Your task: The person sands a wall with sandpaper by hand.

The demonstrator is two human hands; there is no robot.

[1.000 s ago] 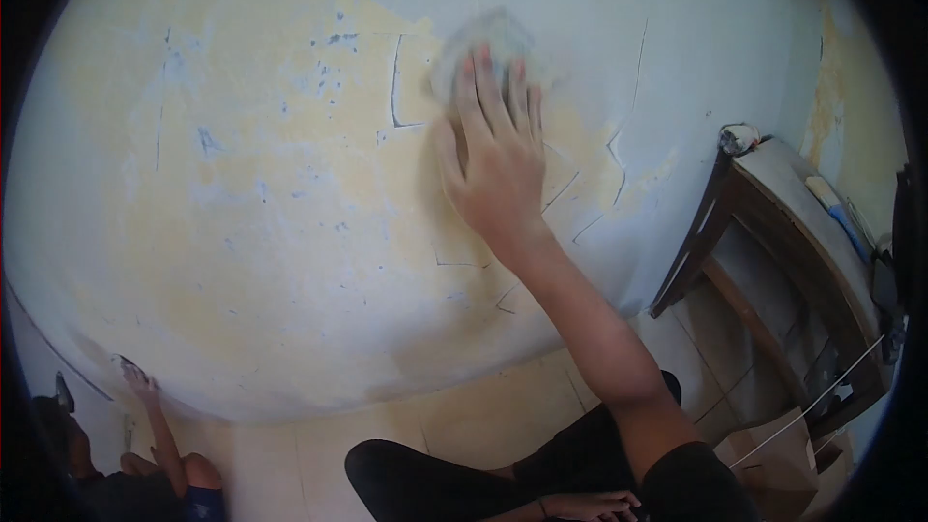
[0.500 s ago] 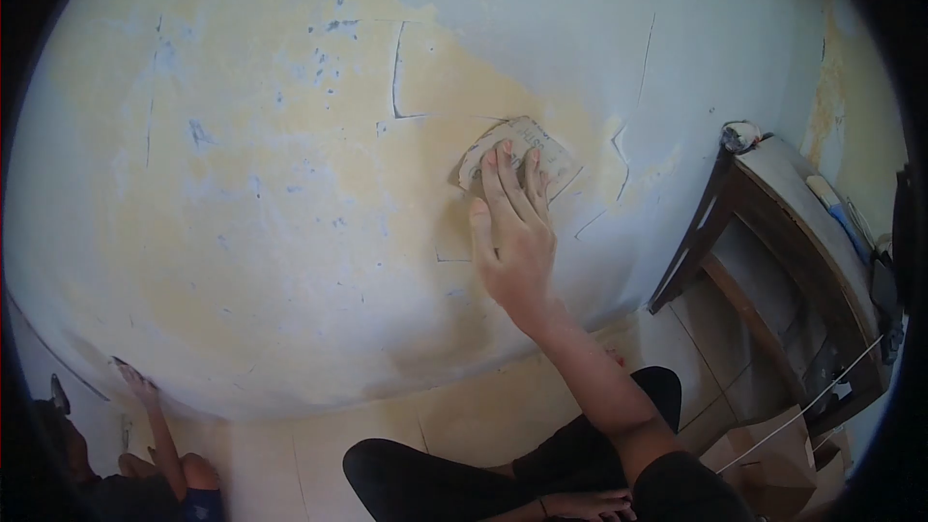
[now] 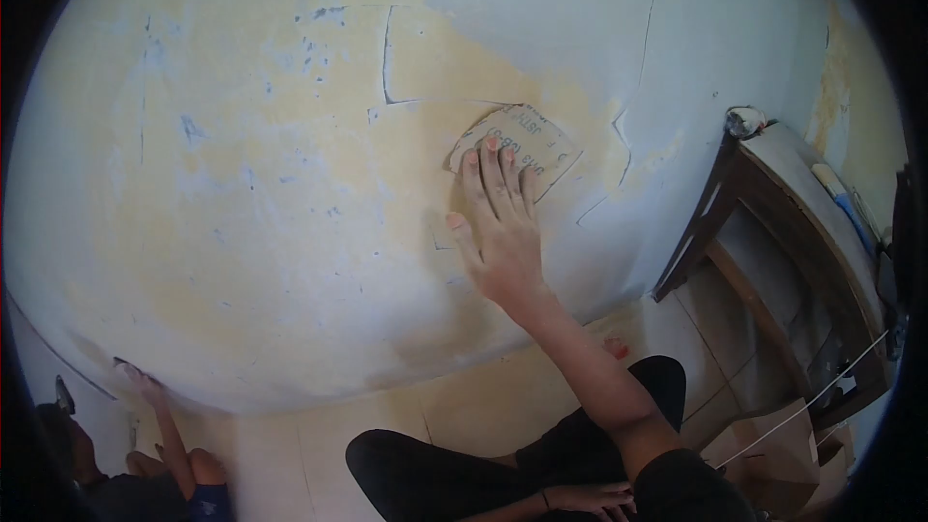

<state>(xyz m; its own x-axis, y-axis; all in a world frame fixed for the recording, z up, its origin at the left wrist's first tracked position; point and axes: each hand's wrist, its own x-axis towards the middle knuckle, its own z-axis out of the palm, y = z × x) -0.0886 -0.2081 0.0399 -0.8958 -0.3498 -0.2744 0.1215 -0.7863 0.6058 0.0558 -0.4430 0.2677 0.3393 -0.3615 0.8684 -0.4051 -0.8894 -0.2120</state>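
Observation:
A sheet of sandpaper (image 3: 548,142) lies against the wall (image 3: 290,261), its printed backing facing me. My right hand (image 3: 507,237) presses it to the wall with fingers stretched out over its lower left part and the thumb off to the left. The wall's paint is worn, with yellowish patches, bluish specks and thin dark cracks around the sheet. Low in the view, my left hand (image 3: 592,500) rests by my crossed legs with its fingers laid out and nothing seen in it. Part of that hand is hidden by my right sleeve.
Another person (image 3: 159,464) sits at the lower left, a hand (image 3: 145,385) against the wall's lower part. On the right stands a wooden shelf frame (image 3: 773,232) with a paintbrush (image 3: 843,201) on top. A cardboard box (image 3: 768,445) is on the tiled floor.
My right hand has slid slightly left and down over the sandpaper, so more of the printed backing shows. The view has shifted a little; my left hand stays by my legs.

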